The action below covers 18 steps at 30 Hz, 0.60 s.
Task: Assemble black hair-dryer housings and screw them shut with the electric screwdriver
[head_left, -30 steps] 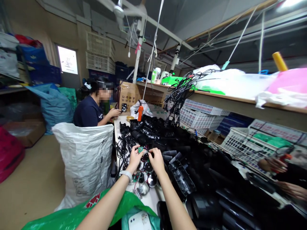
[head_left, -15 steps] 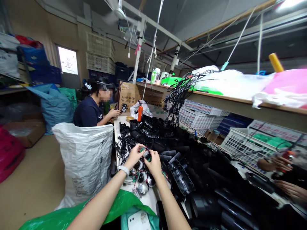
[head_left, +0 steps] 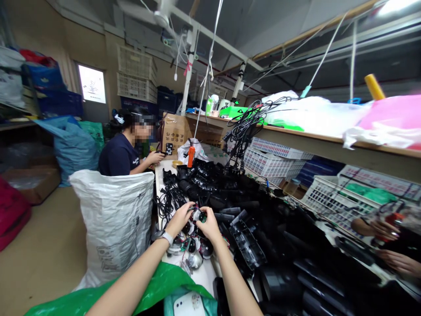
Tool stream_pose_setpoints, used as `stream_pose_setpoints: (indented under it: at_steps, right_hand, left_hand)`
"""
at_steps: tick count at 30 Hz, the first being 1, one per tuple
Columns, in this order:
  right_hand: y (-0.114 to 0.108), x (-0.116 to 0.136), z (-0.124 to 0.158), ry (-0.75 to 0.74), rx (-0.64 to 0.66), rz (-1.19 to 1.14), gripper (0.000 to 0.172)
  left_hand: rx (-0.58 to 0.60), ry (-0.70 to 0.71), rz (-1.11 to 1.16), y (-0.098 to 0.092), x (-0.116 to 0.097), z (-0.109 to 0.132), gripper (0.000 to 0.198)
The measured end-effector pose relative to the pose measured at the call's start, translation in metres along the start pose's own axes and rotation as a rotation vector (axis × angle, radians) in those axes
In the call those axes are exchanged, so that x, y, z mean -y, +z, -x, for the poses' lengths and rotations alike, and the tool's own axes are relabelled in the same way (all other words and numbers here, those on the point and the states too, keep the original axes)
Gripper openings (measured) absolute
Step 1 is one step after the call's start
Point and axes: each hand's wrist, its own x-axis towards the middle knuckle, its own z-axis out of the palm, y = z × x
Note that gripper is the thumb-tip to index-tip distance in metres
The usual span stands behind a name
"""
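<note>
Over the near end of the table, my right hand (head_left: 208, 224) grips a small motor assembly (head_left: 201, 217) with a black round end, a green circuit board and a pale body. My left hand (head_left: 179, 219), with a white band at the wrist, is closed at the assembly's left side, where thin wires run; its fingertips hide what they pinch. Below both hands lies a cluster of similar motor parts (head_left: 192, 245) with red wires and clear pieces. Black cables (head_left: 167, 199) are heaped just beyond my left hand.
Black plastic housings (head_left: 248, 243) cover much of the table to the right. A white woven sack (head_left: 112, 219) stands at the left, and a green bag (head_left: 158, 285) lies in front. A co-worker (head_left: 120, 147) sits across; another person's hands (head_left: 390, 241) hold an orange-red tool.
The green board near my left fingertips has turned and now shows less. My left fingers have shifted slightly lower, while my right hand keeps its grip on the motor assembly.
</note>
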Motion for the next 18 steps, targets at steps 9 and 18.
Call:
stream_pose_setpoints:
  at_steps: [9,18]
  right_hand:
    - [-0.009,0.004,0.007,0.063,0.231,-0.264,0.037]
    - [-0.026,0.002,0.008,0.183,-0.121,-0.293,0.031]
  left_hand:
    - [-0.036,-0.405,-0.195,-0.006,-0.006,-0.005,0.035]
    - [-0.038,-0.377,-0.322,0.01,-0.04,0.049,0.046]
